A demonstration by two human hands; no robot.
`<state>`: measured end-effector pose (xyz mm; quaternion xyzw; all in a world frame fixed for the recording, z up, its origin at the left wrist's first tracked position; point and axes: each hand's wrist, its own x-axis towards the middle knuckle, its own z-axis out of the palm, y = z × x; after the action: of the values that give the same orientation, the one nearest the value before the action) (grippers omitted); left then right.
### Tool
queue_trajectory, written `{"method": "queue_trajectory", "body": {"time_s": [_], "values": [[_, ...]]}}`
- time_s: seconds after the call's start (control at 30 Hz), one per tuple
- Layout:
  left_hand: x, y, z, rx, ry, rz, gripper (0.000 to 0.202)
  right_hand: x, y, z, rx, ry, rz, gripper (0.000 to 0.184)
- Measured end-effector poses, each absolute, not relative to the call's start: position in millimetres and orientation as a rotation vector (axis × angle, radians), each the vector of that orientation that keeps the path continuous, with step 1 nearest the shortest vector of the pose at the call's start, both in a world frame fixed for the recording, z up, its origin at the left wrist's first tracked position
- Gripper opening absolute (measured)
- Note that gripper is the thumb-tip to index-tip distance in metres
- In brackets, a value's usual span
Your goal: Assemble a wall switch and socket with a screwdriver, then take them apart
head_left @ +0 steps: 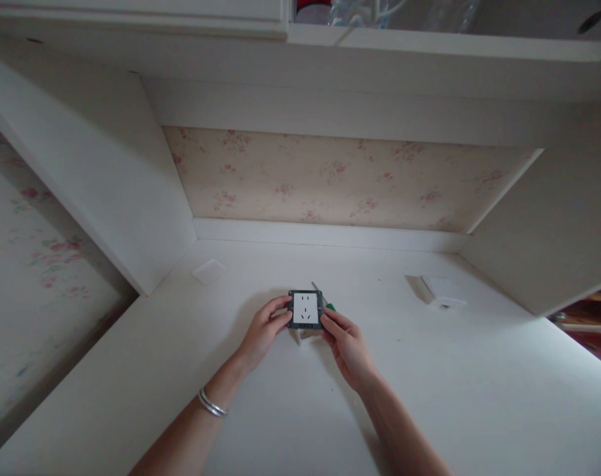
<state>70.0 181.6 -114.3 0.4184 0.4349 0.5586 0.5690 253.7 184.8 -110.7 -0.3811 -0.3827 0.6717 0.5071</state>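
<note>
Between my two hands is a wall socket [305, 309], with a white slotted face and a dark frame, turned toward me above the desk. My left hand [265, 327] pinches its left edge, thumb and fingers closed on the frame. On the opposite edge, my right hand [347, 344] grips the frame the same way. Just behind the socket lies a screwdriver [331, 307] with a green handle; part of it is hidden by the socket and my right fingers. A white box-like piece [306, 337] shows below the socket, mostly covered by it.
The white desk [280, 410] spreads under my arms. A flat white square plate [209, 272] lies at the back left, and a white box [441, 291] at the right. Side panels [116, 172] flank the desk, and an overhead shelf [449, 43] holds plastic-wrapped items.
</note>
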Motion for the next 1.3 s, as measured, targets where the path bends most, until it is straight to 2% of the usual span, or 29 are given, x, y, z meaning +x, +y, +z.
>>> {"method": "queue_trajectory", "body": {"time_s": [0.17, 0.6, 0.9, 1.3], "values": [[68.9, 183.8, -111.8, 0.947, 1.023, 1.357, 0.042, 253.5, 184.5, -110.3, -0.890, -0.907, 1.619, 0.035], [69.0, 181.3, -107.9, 0.854, 1.050, 1.215, 0.034, 253.9, 185.5, -113.4, -0.913, -0.897, 1.631, 0.036], [69.0, 182.0, -110.0, 0.883, 1.031, 1.253, 0.031, 253.8, 184.3, -113.5, -0.913, -0.921, 1.642, 0.036], [70.2, 180.7, -106.9, 0.911, 1.023, 1.314, 0.039, 253.3, 184.1, -113.3, -0.916, -0.894, 1.635, 0.035]]}}
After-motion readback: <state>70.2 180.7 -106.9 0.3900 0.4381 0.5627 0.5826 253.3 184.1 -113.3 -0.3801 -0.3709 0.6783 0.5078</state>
